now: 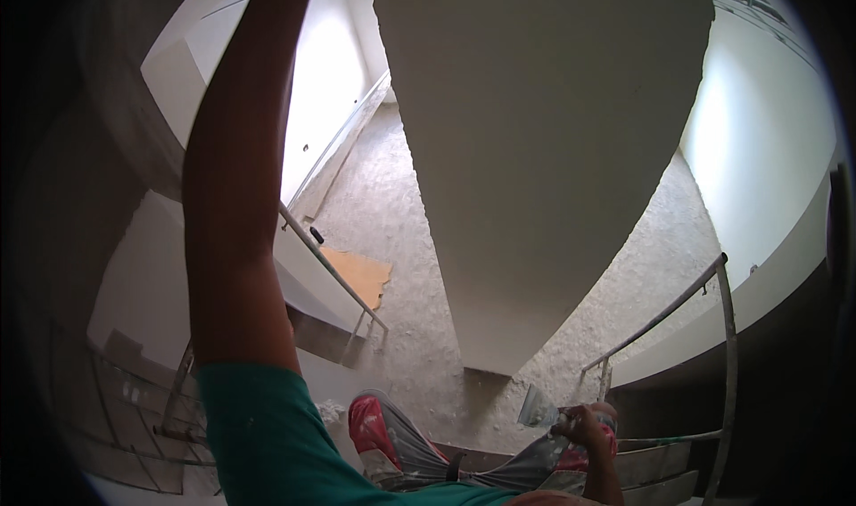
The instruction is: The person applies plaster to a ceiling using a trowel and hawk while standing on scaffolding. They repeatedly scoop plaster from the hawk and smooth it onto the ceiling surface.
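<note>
Low at my right knee, my right hand (584, 424) is closed round the handle of a putty knife (538, 408). Its broad, pale-smeared blade points to the left, apart from any wall. My left arm (239, 194) reaches straight up in a green sleeve, and its hand lies beyond the upper edge, out of sight. In front of me stands a tall, smooth grey wall section (535, 167) with rough side edges. Whether my left hand touches it cannot be seen.
Metal scaffold rails stand on the right (660, 314) and the left (330, 265). Far below, the dusty floor (374, 163) holds a tan board (358, 276) and a small dark object (316, 235). Bright white walls (758, 123) rise on both sides.
</note>
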The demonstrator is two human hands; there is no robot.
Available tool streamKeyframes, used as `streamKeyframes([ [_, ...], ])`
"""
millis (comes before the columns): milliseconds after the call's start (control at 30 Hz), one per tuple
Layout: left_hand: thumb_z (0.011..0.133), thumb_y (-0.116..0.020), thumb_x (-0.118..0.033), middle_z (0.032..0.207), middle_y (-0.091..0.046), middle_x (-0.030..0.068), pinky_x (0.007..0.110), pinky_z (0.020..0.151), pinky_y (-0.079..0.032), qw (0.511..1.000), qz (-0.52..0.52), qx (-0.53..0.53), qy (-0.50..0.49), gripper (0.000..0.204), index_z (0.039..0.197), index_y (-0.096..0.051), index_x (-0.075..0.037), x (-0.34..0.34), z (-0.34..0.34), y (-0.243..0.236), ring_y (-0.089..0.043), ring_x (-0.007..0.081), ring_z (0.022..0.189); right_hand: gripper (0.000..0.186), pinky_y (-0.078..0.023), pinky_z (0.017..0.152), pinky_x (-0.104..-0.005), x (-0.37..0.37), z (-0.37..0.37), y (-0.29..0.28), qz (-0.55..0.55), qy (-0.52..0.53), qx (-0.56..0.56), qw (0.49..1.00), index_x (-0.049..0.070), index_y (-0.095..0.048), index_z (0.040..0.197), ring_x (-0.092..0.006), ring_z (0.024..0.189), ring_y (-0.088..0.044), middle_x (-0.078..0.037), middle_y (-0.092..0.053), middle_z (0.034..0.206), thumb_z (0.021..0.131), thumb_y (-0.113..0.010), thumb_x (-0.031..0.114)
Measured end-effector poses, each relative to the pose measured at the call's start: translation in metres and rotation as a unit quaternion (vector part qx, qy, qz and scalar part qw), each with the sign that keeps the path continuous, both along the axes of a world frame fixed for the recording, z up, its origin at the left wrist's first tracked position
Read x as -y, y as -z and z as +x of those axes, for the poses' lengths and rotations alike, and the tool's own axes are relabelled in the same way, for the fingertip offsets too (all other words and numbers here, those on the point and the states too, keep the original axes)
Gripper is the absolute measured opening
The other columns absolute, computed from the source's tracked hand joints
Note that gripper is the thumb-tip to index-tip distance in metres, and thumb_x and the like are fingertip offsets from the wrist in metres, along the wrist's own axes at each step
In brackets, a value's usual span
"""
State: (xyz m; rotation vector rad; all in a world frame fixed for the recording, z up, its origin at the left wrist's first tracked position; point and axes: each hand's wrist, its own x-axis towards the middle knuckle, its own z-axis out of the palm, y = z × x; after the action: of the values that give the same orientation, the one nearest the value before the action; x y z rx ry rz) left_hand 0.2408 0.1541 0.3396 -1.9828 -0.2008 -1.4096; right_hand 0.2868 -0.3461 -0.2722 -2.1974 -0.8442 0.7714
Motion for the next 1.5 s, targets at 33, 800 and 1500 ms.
streamKeyframes([
  [33,0.071,-0.047,0.001,0.131,-0.050,0.0068,0.056,0.099,-0.029,1.000,0.018,-0.007,0.017,0.060,0.129,-0.048,-0.017,-0.006,-0.005,0.016,-0.044,0.0274,0.122,0.054,-0.050,0.076,-0.0341,-0.008,-0.002,-0.007,0.011,-0.009,0.023,1.000,0.001,-0.064,0.094,-0.0284,0.084,-0.063,-0.017,-0.065,0.090,0.053,-0.084,0.030],
  [800,0.072,-0.049,0.000,0.139,-0.040,0.0018,0.061,0.100,-0.021,0.994,0.051,0.091,0.039,0.067,0.135,-0.040,-0.023,-0.009,0.014,0.039,-0.036,0.0266,0.128,0.055,-0.049,0.072,-0.0343,0.011,0.005,-0.032,-0.048,-0.017,-0.056,0.997,0.000,-0.066,0.097,-0.0243,0.077,-0.064,-0.015,-0.067,0.080,0.057,-0.083,0.033],
  [1500,0.076,-0.047,-0.005,0.132,-0.048,0.0048,0.062,0.095,-0.028,0.998,-0.016,0.049,-0.036,0.058,0.132,-0.044,-0.018,0.028,0.044,0.138,-0.045,0.0268,0.121,0.049,-0.049,0.074,-0.0349,0.025,0.001,-0.002,0.035,0.010,0.054,0.998,-0.002,-0.068,0.091,-0.0293,0.080,-0.065,-0.020,-0.066,0.087,0.055,-0.083,0.027],
])
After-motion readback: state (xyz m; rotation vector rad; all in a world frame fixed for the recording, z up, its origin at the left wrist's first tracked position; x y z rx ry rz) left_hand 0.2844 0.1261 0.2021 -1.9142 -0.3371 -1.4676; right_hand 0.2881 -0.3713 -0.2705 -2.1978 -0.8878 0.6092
